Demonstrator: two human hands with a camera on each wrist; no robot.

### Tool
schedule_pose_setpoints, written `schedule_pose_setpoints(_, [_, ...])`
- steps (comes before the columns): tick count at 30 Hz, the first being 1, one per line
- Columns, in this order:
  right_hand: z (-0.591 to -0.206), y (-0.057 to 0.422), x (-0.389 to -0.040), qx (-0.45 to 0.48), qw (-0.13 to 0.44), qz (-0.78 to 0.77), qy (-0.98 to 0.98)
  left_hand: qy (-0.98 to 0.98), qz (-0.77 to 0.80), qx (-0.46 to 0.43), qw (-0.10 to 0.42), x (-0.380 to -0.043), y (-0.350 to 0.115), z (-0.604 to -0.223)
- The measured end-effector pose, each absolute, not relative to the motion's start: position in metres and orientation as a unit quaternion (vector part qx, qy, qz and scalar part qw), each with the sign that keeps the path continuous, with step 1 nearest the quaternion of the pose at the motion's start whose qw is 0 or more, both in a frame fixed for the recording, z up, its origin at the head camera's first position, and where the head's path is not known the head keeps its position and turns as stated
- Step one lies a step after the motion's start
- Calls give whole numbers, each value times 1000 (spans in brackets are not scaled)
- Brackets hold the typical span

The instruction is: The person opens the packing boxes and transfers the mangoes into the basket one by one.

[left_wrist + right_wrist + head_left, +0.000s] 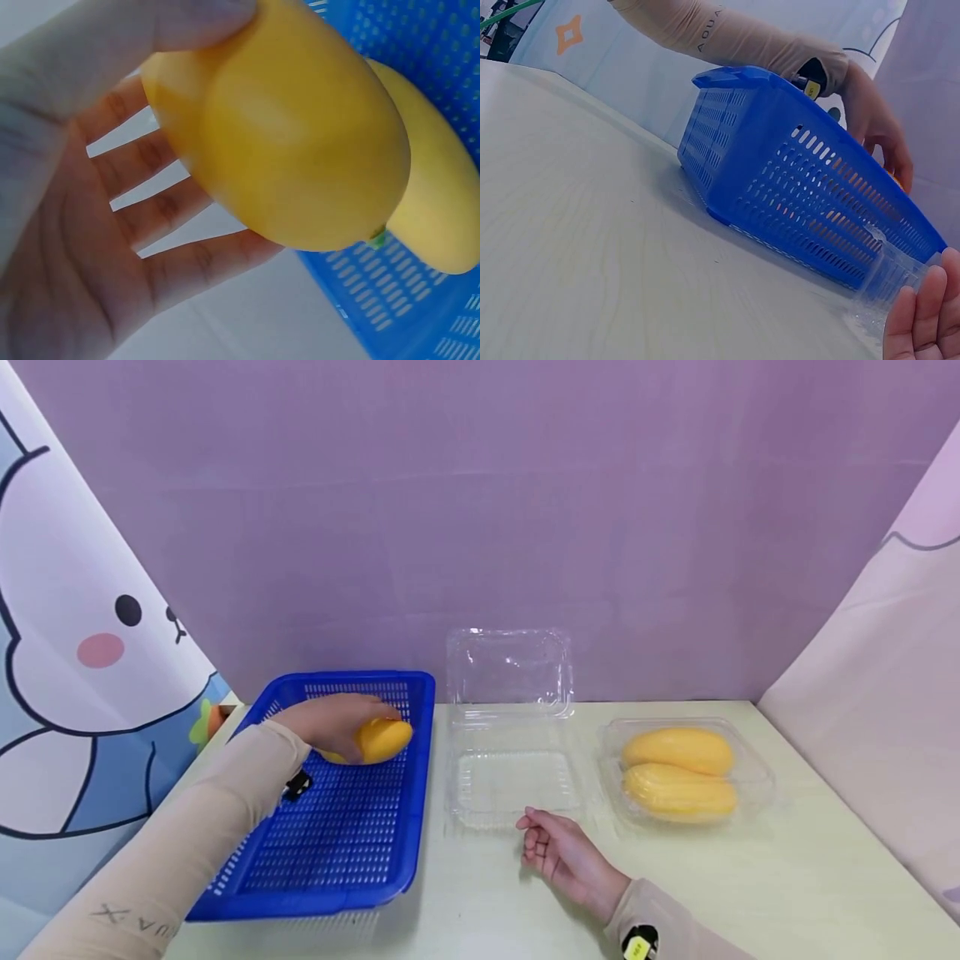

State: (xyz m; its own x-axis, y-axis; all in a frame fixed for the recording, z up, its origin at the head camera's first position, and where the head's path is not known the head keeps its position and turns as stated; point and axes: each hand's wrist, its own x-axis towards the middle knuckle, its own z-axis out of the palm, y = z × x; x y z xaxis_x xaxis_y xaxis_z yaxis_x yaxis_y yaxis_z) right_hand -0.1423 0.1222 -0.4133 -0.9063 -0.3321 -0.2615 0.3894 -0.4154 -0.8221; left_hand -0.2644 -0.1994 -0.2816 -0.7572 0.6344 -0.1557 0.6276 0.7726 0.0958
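My left hand (336, 720) is over the blue basket (408, 835), gripping a yellow mango (300, 142) between thumb and fingers. A small green stem end shows on that fruit in the left wrist view. Behind it, a second mango (439, 180) lies in the basket. My right hand (566, 860) rests near the table with fingers loosely curled and nothing in them. Just beyond its fingertips is a clear plastic clamshell box (517, 781), its lid (512, 672) standing up at the back.
To the right, another clear box (753, 768) contains two yellow mangoes (678, 777) side by side. A purple cloth (510, 510) hangs behind the pale table (817, 860). Printed cloths stand at both sides, a cartoon one (67, 710) at the left.
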Motion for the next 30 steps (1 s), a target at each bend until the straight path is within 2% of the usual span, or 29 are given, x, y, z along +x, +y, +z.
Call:
schedule_pose_setpoints(16, [-413,123,-143,29,214,-841,497,941,-18,311,134,-277,-209,-298])
schedule_pose_setpoints(30, [-412,122,-142,30,215,-843,493,939,-25,301,163,-270,-211,-304])
